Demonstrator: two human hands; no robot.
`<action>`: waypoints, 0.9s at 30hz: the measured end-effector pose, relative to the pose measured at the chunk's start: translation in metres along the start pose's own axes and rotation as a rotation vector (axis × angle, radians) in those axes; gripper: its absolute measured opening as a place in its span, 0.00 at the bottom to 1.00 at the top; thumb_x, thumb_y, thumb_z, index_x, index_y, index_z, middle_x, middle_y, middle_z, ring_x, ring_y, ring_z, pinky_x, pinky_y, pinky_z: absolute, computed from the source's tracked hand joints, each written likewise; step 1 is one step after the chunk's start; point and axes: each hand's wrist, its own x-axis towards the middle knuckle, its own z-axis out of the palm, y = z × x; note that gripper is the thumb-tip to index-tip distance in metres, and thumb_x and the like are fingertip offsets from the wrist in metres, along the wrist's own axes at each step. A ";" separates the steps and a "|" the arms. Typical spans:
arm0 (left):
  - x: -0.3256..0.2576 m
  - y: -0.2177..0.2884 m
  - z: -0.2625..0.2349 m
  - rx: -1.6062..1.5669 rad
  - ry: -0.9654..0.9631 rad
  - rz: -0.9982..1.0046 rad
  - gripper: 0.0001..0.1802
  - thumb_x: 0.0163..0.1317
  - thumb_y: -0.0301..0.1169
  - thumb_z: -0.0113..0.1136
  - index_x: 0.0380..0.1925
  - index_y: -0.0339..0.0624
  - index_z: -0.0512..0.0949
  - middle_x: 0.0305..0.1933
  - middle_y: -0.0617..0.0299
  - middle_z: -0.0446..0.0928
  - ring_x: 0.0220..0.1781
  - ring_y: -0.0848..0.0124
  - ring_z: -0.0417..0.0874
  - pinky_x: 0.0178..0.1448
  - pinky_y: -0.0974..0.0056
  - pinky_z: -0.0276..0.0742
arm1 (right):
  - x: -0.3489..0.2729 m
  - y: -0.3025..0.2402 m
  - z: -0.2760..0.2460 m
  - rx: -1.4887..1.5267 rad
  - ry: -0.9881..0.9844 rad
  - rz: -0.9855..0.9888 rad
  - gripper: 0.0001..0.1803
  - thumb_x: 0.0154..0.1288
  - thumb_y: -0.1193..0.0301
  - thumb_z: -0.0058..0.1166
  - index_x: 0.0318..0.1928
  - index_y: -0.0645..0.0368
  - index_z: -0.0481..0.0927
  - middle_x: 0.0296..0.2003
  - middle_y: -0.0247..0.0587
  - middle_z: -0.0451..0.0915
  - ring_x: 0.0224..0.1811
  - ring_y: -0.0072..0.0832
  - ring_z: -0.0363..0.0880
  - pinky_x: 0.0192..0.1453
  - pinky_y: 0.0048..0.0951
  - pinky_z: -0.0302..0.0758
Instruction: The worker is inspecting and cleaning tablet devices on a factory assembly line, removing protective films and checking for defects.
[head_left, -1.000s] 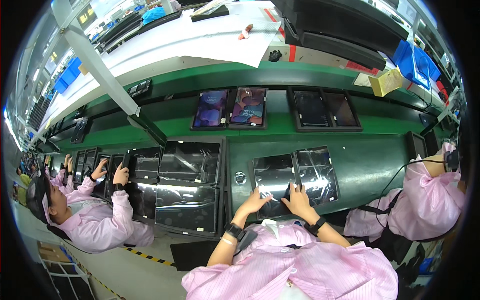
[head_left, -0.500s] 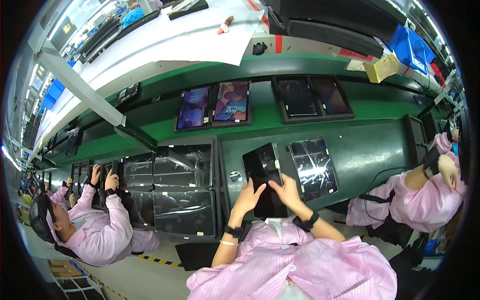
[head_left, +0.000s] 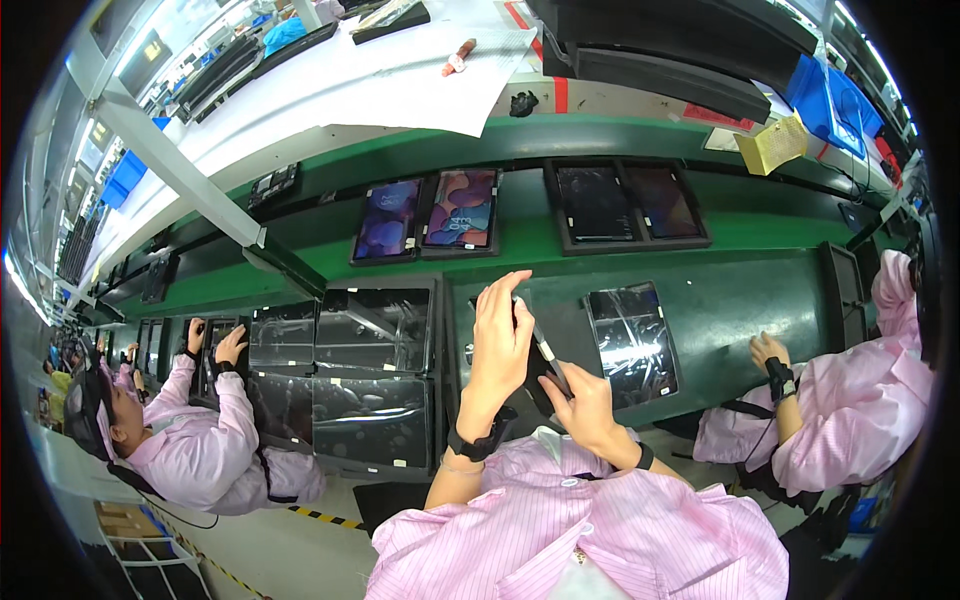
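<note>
The head view is showing the left hand [head_left: 503,335] standing nearly upright, its fingers stretching straight and close together over the left part of a dark tablet [head_left: 542,342]; whether that hand is gripping the tablet or only resting against it, I cannot tell. The right hand [head_left: 588,405] is holding the tablet by its near right edge, thumb bending over the side. The tablet is tilting in front of the pink-striped smock [head_left: 580,500] — mostly its thin edge is showing, and the hands are hiding much of its face.

Just right of it, a film-wrapped tablet [head_left: 632,345] is lying on the green bench [head_left: 735,300], glare blurring its surface. To the left, more wrapped tablets [head_left: 370,422] are filling a black tray [head_left: 440,330]. Beyond, two tablets with lit screens [head_left: 460,210] are resting on the green ledge [head_left: 520,210]. Co-workers are sitting on both sides — the right one's head is falling outside the view.
</note>
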 end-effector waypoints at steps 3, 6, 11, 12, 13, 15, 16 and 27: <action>0.005 0.005 -0.013 -0.045 -0.080 -0.039 0.17 0.64 0.29 0.43 0.52 0.36 0.69 0.51 0.50 0.73 0.55 0.58 0.72 0.59 0.62 0.64 | 0.006 0.011 -0.015 0.016 -0.029 -0.076 0.12 0.53 0.72 0.60 0.36 0.65 0.77 0.22 0.48 0.76 0.22 0.38 0.76 0.25 0.31 0.70; 0.008 0.014 -0.048 -0.207 -0.247 -0.158 0.20 0.61 0.31 0.51 0.53 0.36 0.69 0.48 0.51 0.76 0.54 0.64 0.74 0.58 0.63 0.65 | 0.031 0.007 -0.065 0.024 -0.366 -0.020 0.12 0.55 0.69 0.59 0.34 0.66 0.76 0.19 0.45 0.71 0.17 0.30 0.66 0.24 0.26 0.66; -0.025 0.006 -0.094 -0.691 -0.092 -0.181 0.30 0.64 0.40 0.47 0.62 0.37 0.58 0.59 0.52 0.67 0.57 0.66 0.70 0.58 0.63 0.66 | 0.040 0.011 -0.097 0.578 -0.275 0.315 0.10 0.54 0.73 0.62 0.36 0.64 0.78 0.27 0.28 0.77 0.28 0.13 0.72 0.34 0.17 0.69; -0.031 0.013 -0.091 -0.903 -0.217 -0.165 0.36 0.63 0.40 0.49 0.66 0.38 0.49 0.61 0.54 0.64 0.56 0.67 0.70 0.58 0.63 0.66 | 0.040 0.004 -0.092 0.733 -0.204 0.262 0.11 0.53 0.74 0.62 0.37 0.63 0.78 0.29 0.28 0.77 0.30 0.13 0.72 0.37 0.16 0.69; -0.044 0.012 -0.085 -0.938 -0.247 -0.213 0.37 0.63 0.39 0.49 0.67 0.39 0.46 0.60 0.54 0.64 0.56 0.68 0.70 0.57 0.64 0.67 | 0.040 0.001 -0.090 0.752 -0.182 0.240 0.11 0.53 0.74 0.62 0.37 0.63 0.78 0.29 0.28 0.78 0.30 0.13 0.72 0.36 0.17 0.69; -0.055 0.026 -0.074 -0.799 -0.214 -0.262 0.40 0.62 0.45 0.49 0.66 0.33 0.47 0.59 0.50 0.66 0.56 0.64 0.72 0.56 0.61 0.71 | 0.041 -0.002 -0.089 0.772 -0.169 0.218 0.10 0.53 0.74 0.62 0.37 0.63 0.79 0.29 0.28 0.78 0.31 0.13 0.72 0.36 0.17 0.69; -0.056 0.020 -0.080 -0.797 -0.207 -0.265 0.40 0.62 0.45 0.49 0.66 0.33 0.47 0.59 0.50 0.66 0.56 0.64 0.72 0.56 0.61 0.71 | 0.042 -0.003 -0.092 0.769 -0.218 0.207 0.11 0.52 0.75 0.62 0.37 0.63 0.79 0.30 0.28 0.78 0.31 0.14 0.72 0.36 0.17 0.69; -0.043 0.085 -0.086 -0.310 -0.540 -0.097 0.16 0.59 0.35 0.55 0.36 0.29 0.73 0.20 0.53 0.71 0.21 0.68 0.70 0.30 0.65 0.66 | 0.065 -0.020 -0.130 0.143 -0.376 -0.451 0.18 0.43 0.72 0.68 0.36 0.63 0.78 0.27 0.41 0.81 0.30 0.31 0.81 0.36 0.26 0.75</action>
